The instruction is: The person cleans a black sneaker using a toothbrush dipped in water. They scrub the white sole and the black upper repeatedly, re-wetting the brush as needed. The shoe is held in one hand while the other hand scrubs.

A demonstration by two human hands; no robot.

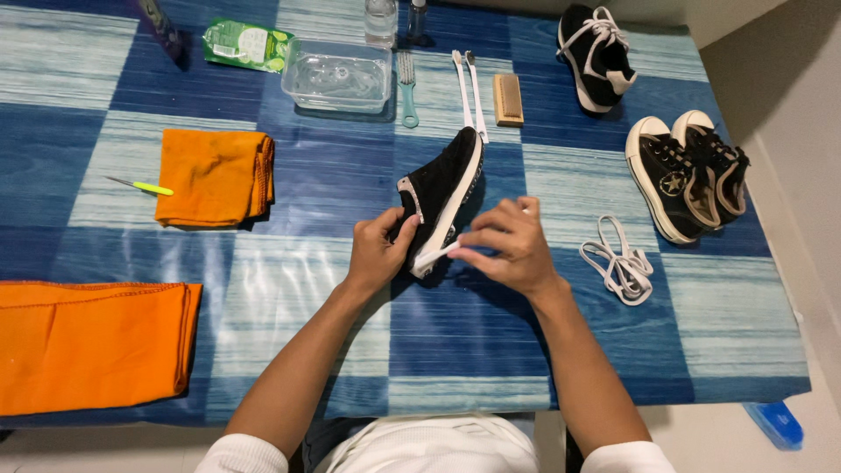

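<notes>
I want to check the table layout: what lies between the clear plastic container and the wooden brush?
In the head view, a teal-handled brush and two white toothbrushes lie between the clear container and wooden brush.

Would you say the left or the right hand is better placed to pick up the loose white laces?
Probably the right hand: the white laces lie just beside it, while the left hand grips the black shoe.

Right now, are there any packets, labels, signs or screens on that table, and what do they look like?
Green packet: flat pouch lying at the table's far left edge, green with pale patches, left of the clear plastic tub.
Round emblem: pale circle on a black high-top sneaker at the right.
No signs or screens.
</notes>
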